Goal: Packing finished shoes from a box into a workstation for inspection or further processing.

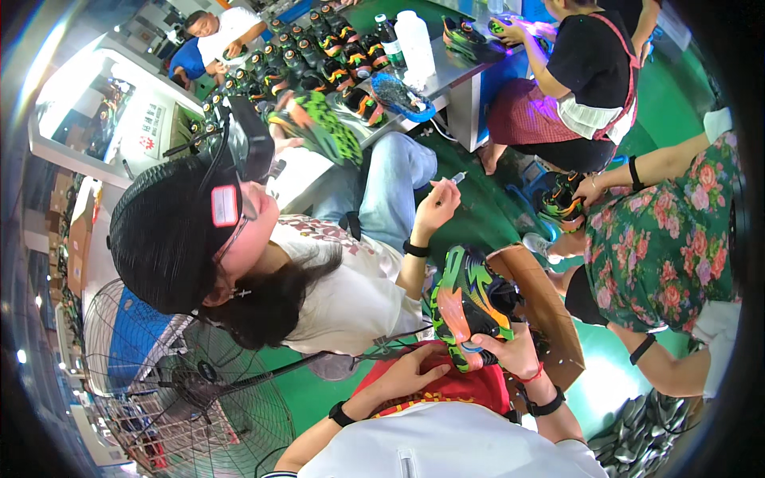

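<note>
Shoe (470,307): orange, green and black, sole edge turned left. Clasped at its near end in the right hand (514,350), thumb pressed on the surface, other fingers largely hidden; situated just above the wearer's lap.

Left hand (410,373): left of the grip, laid flat on a red apron (486,390) with yellow printing, fingers extended, nothing held.

Cardboard box (566,319): just right of the grip, flap raised.

Grey pieces (649,434): heaped below and right of the grip.

Fan (191,382): well left of the grip, wire-caged.

Labels and writing: on the black cap (167,231) of a co-worker, up and left of the grip, a white sticker (225,205), red-bordered, too small to read. Farther beyond, a white machine (119,119) with dark characters and red emblem. Above the grip, at the far table, a dark bottle (389,40) with green-and-white label, beside rows of similar shoes (319,52).
</note>
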Tool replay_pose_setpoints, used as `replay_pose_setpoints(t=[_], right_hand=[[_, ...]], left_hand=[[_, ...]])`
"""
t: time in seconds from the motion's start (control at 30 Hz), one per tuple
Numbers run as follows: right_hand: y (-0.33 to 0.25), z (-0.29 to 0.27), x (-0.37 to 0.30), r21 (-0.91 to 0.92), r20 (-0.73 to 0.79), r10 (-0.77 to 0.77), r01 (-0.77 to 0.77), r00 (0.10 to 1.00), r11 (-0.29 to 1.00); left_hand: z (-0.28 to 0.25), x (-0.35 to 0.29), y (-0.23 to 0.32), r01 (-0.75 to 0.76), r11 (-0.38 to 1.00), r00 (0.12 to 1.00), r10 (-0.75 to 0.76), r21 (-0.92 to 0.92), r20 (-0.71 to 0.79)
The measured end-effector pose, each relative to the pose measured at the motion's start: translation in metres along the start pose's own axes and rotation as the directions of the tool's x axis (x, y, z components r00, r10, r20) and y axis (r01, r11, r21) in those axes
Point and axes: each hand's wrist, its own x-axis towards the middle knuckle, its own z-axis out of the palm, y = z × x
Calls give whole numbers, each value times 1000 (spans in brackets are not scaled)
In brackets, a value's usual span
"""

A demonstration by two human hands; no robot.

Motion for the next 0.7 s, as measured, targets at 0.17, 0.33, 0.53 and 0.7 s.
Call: replay_pose_setpoints(t=[0.17, 0.33, 0.53, 0.7], right_hand=[[-12, -2, -1, -31, 2, 25, -25, 1000, 999], [-14, -4, -1, -45, 48, 86, -84, 995, 995], [-18, -3, 4, -22, 82, 60, -58, 995, 998], [-6, -5, 5, -51, 101, 46, -41, 994, 998]], left_hand=[[3, 3, -11, -58, 997, 998, 58, -46, -8], [3, 4, -4, -21, 1000, 1000, 21, 11, -1], [3, 5, -3, -19, 1000, 1000, 19, -6, 5], [3, 4, 7, -15, 999, 999, 16, 33, -31]])
